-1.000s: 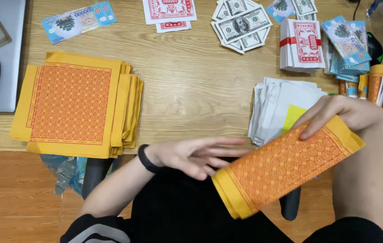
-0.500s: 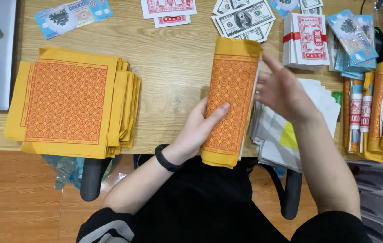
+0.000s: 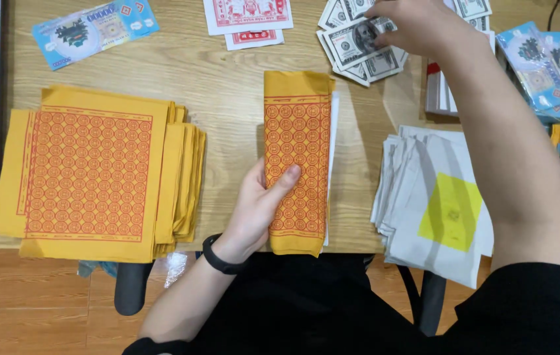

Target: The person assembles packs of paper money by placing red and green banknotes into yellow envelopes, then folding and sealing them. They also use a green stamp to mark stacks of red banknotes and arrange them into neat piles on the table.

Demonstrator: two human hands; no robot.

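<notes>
1. The folded yellow paper packet [image 3: 297, 161] lies on the wooden table [image 3: 227, 79] at centre, its long axis running from 12 to 6 o'clock, its near end at the table's edge.
2. The left hand [image 3: 260, 207] clamps the packet's lower left edge from 7 o'clock, thumb pressed on the orange printed face.
3. The right hand [image 3: 418, 23] is well apart, at 1 o'clock from the packet, fingers curled down onto the pile of grey-green banknotes [image 3: 359, 43]; whether it grips any I cannot tell.
4. The left hand is the nearer one to the packet.
5. A stack of flat yellow sheets [image 3: 96, 174] lies at 9 o'clock, a fan of white sheets [image 3: 438, 197] at 3 o'clock.
</notes>
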